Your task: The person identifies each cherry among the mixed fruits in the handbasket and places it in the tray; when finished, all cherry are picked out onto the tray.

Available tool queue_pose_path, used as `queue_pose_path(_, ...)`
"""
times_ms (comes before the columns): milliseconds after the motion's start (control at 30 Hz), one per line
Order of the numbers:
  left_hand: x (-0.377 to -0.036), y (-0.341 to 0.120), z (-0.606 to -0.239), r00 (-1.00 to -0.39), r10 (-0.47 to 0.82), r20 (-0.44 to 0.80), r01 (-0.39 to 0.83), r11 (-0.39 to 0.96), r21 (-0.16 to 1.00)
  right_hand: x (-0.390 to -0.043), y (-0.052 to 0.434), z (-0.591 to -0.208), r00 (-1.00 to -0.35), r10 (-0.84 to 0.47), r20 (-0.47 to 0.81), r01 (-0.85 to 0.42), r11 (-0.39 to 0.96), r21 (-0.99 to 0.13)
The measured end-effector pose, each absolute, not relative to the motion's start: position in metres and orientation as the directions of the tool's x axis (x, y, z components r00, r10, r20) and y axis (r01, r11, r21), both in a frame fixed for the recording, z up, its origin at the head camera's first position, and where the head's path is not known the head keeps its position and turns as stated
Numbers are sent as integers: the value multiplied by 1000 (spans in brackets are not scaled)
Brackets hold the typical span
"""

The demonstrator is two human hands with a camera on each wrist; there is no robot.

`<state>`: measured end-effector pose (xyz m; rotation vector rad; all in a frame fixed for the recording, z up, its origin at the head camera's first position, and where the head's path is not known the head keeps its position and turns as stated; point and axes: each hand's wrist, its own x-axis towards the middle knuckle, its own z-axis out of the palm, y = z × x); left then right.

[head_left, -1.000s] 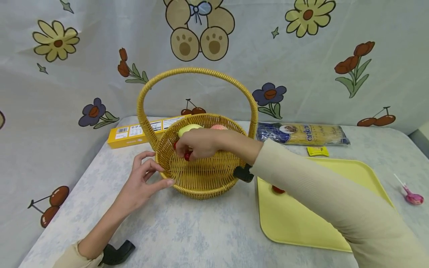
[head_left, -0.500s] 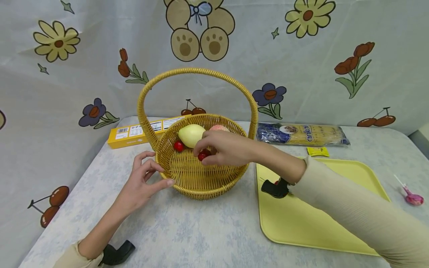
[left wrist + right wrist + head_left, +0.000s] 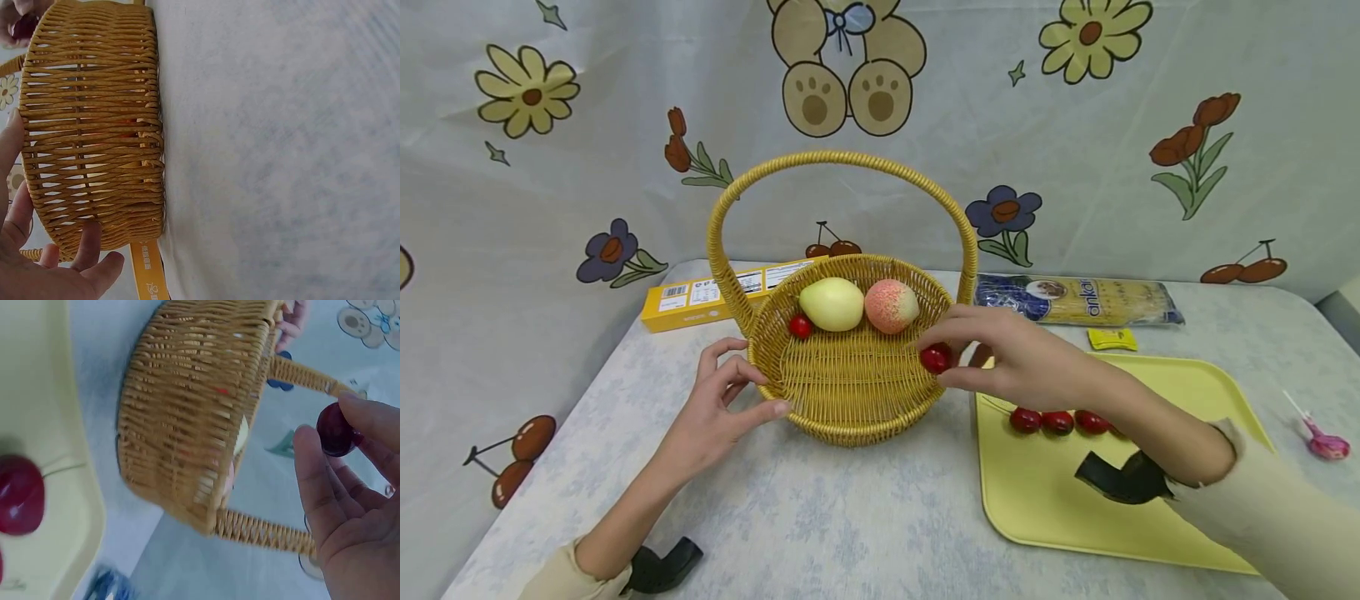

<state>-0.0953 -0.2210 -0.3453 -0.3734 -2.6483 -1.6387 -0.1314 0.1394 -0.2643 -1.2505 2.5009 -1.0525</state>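
Against the near left of the woven basket [image 3: 850, 429], my left hand [image 3: 718, 417] holds the rim, its thumb along the edge and curved fingers on the outer side. My right hand [image 3: 1011, 354] pinches a dark red cherry [image 3: 936, 358] between thumb and fingers, above the basket's right rim. The right wrist view also shows this cherry [image 3: 335, 430] at the fingertips. Inside the basket lie a pale yellow-green fruit [image 3: 832, 304], a pink peach-like fruit [image 3: 891, 306] and a small red cherry [image 3: 801, 326].
Several cherries [image 3: 1057, 422] lie in a row on the yellow tray [image 3: 1075, 517] at right. Behind it are a noodle packet [image 3: 1075, 300] and a small yellow wrapper [image 3: 1112, 338]. A lollipop [image 3: 1327, 445] lies far right; a yellow box [image 3: 688, 304] sits behind the basket's left.
My right hand has moved right from the basket's left inside to its right rim, carrying the cherry. The fruits and the tray's cherries are uncovered. My left hand has stayed put.
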Motion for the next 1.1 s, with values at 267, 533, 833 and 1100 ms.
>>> queue_pose_path(267,-95,-222,-347,-973,193,126,200,437,877,-112,186,-276,-779,-595,195,-563,528,-636)
queue_pose_path(533,-95,-221,-347,-973,195,124,198,433,879,-91,222,-305,-860,-491,135,-452,612,-649)
queue_pose_path(833,-95,-221,-346,-974,191,122,196,434,879,-77,233,-325,-885,-452,111,-427,696,-577)
queue_pose_path(1100,-94,-221,-346,-972,193,131,204,430,879,-75,227,-330,-898,-439,36,-396,768,-503)
